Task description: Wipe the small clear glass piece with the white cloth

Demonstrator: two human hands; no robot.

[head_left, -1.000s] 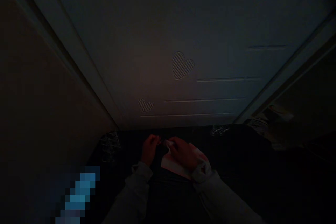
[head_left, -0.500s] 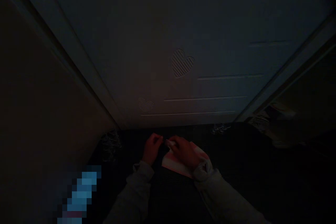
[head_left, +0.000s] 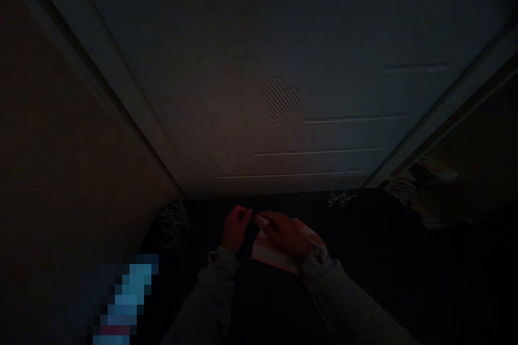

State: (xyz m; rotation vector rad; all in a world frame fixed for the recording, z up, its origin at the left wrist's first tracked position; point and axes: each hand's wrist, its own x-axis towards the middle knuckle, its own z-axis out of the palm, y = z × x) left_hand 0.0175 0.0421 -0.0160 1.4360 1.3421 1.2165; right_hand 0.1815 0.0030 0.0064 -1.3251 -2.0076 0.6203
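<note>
The scene is very dark. My left hand (head_left: 235, 228) is curled, fingertips pinched near a small object I cannot make out. My right hand (head_left: 285, 234) lies over a pale pink and white sheet or packet (head_left: 273, 254) on a dark surface (head_left: 364, 259), its fingers pinched at the sheet's upper left corner. The fingertips of both hands almost meet there. Both arms wear light sleeves.
A pale door or panel (head_left: 283, 99) with heart shapes rises behind the dark surface. Piles of small shiny clips or rings lie at the left (head_left: 172, 221) and at the back right (head_left: 340, 198). A blurred blue patch (head_left: 125, 296) sits lower left. Clutter (head_left: 424, 183) lies at the right.
Both hands stay at the sheet's corner with only slight finger shifts. The view has drifted a little.
</note>
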